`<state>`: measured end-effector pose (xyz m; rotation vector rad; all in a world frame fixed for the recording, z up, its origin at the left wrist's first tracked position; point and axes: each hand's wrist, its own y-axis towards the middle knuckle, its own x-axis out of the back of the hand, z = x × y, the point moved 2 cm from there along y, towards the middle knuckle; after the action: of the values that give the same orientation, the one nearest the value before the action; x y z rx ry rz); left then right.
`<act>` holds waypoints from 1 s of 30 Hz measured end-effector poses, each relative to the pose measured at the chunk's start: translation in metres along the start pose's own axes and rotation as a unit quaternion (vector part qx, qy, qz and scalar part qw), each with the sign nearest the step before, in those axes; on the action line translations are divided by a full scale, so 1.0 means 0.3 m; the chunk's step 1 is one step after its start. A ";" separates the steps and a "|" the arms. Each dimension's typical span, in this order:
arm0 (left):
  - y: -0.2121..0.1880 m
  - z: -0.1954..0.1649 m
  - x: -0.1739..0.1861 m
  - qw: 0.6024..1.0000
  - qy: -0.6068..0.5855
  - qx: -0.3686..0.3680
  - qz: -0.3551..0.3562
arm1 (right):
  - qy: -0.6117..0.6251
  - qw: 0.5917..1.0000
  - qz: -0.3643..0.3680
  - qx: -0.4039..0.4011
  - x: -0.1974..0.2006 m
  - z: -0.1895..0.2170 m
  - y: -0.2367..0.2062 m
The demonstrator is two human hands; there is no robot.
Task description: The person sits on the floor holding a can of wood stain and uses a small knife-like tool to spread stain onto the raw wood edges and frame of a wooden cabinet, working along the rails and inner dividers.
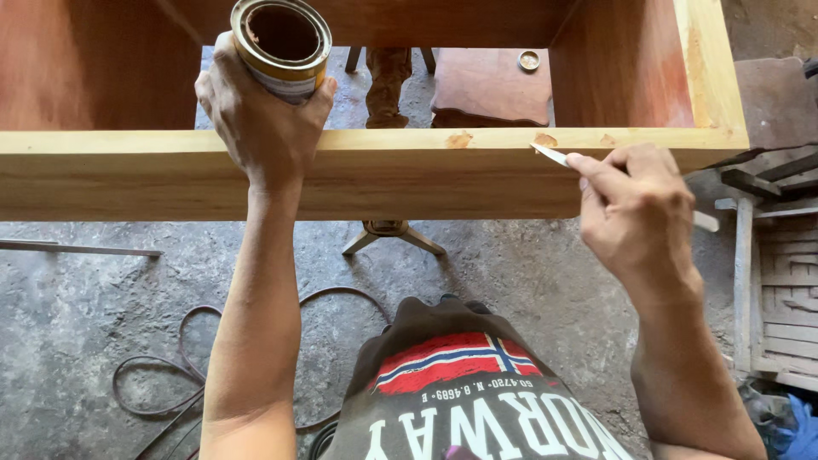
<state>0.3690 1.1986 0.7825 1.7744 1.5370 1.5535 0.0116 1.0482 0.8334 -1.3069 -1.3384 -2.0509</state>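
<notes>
My left hand (pixel 260 119) grips an open round tin (pixel 282 47) with a gold rim and brownish inside, held above the pale wooden frame rail (pixel 170 170). My right hand (pixel 635 209) holds a small flat putty knife (pixel 552 155), its blade tip touching the top edge of the rail beside patches of brown filler (pixel 545 140). Another filler patch (pixel 458 140) lies further left on the same edge.
The rail belongs to a reddish-brown wooden cabinet (pixel 626 68) lying open toward me. Beyond it stand a carved wooden leg (pixel 388 85) and a small stool (pixel 486 85) with a tin lid (pixel 529 60). Cables (pixel 183 358) trail on the concrete floor; wooden slats (pixel 784 273) at right.
</notes>
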 end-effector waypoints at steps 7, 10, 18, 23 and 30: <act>0.009 0.009 0.002 1.000 0.001 0.018 0.013 | 0.035 0.999 -0.004 0.008 -0.022 0.019 0.021; 0.017 -0.006 0.001 1.000 0.004 0.023 0.015 | -0.063 0.995 -0.072 -0.008 -0.015 0.009 -0.010; 0.009 -0.015 0.043 0.999 -0.012 0.004 0.038 | -0.027 0.994 -0.063 -0.087 0.099 -0.160 -0.158; 0.003 -0.004 0.046 1.000 -0.003 -0.016 0.027 | -0.181 0.972 -0.081 -0.125 0.105 -0.327 -0.222; 0.005 0.003 0.052 0.999 -0.002 -0.009 0.038 | -0.122 0.980 -0.104 -0.116 0.097 -0.291 -0.218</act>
<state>0.3679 1.2116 0.7913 1.8442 1.4661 1.5921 -0.0927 1.0102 0.8134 -1.6257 -1.4238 -2.3058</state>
